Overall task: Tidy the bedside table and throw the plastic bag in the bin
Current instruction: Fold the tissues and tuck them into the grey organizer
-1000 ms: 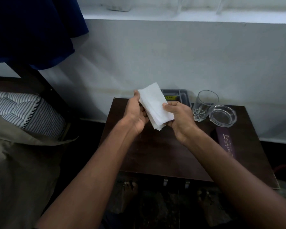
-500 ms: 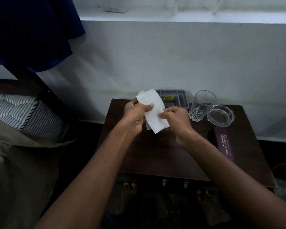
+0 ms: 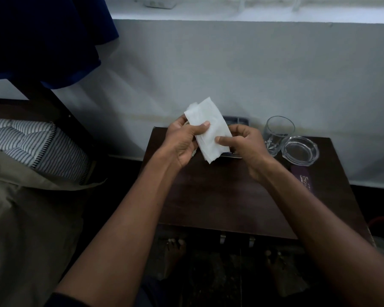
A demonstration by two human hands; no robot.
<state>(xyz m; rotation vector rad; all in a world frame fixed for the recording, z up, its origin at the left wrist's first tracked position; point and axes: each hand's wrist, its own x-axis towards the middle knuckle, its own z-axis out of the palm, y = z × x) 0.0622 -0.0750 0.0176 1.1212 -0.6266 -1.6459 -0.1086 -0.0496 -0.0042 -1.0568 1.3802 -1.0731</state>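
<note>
Both hands hold a folded white tissue (image 3: 208, 127) above the back of the dark wooden bedside table (image 3: 220, 202). My left hand (image 3: 182, 142) pinches its upper left part between thumb and fingers. My right hand (image 3: 244, 147) grips its lower right edge. Behind the tissue a grey compartment tray (image 3: 238, 120) is mostly hidden. A clear drinking glass (image 3: 277, 134), a glass ashtray (image 3: 299, 150) and a purple case (image 3: 304, 180) stand along the table's right side. No plastic bag or bin is in view.
A bed with a striped mattress (image 3: 31, 142) and a beige sheet (image 3: 20, 218) lies to the left. Dark blue cloth (image 3: 42, 36) hangs at the upper left. A white wall (image 3: 231, 74) rises behind the table. Bare feet (image 3: 175, 247) show below its front edge.
The tissue has been folded narrower and turned between the hands. My left thumb has come over onto its front, and my right hand has slid to its lower edge.
</note>
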